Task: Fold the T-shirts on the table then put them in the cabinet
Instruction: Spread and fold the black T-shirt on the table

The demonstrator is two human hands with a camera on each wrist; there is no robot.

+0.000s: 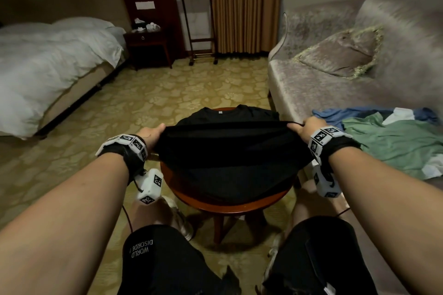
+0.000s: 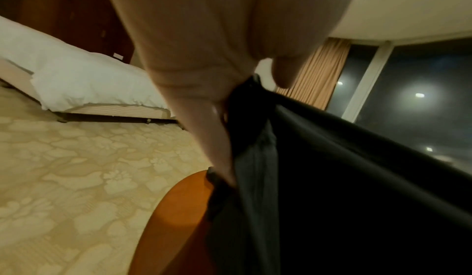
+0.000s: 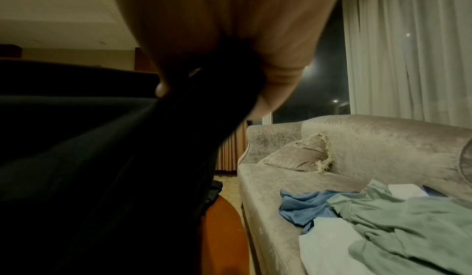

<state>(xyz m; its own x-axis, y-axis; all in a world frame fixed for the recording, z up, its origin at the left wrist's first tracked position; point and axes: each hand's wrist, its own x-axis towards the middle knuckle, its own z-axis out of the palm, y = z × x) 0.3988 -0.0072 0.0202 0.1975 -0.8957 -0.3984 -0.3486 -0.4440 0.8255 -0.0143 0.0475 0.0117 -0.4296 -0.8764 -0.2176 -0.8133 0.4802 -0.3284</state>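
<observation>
**Black T-shirt lifted taut over the round table**

Nearest the camera, two bare forearms reach forward over knees in black shorts (image 1: pixel 167 261). The left hand (image 1: pixel 151 135) pinches one side of a black T-shirt (image 1: pixel 230 151), fingers curled into the cloth; the left wrist view shows fabric bunched between thumb and fingers (image 2: pixel 219 138). The right hand (image 1: pixel 302 128) grips the opposite side the same way, cloth gathered in its closed fist. Between them the raised fold is stretched tight, while the rest of the shirt drapes on the round wooden table (image 1: pixel 215 203), collar at the far side.

Just right of the table, a green T-shirt (image 1: pixel 393 143), a blue garment (image 1: pixel 345 114) and something white lie crumpled on a grey sofa (image 1: pixel 311 84), with a fringed cushion (image 1: pixel 340 52) farther back. Across the patterned carpet (image 1: pixel 167 93) stand a white bed (image 1: pixel 48 62), a nightstand (image 1: pixel 148 43) and striped curtains (image 1: pixel 239 7).
</observation>
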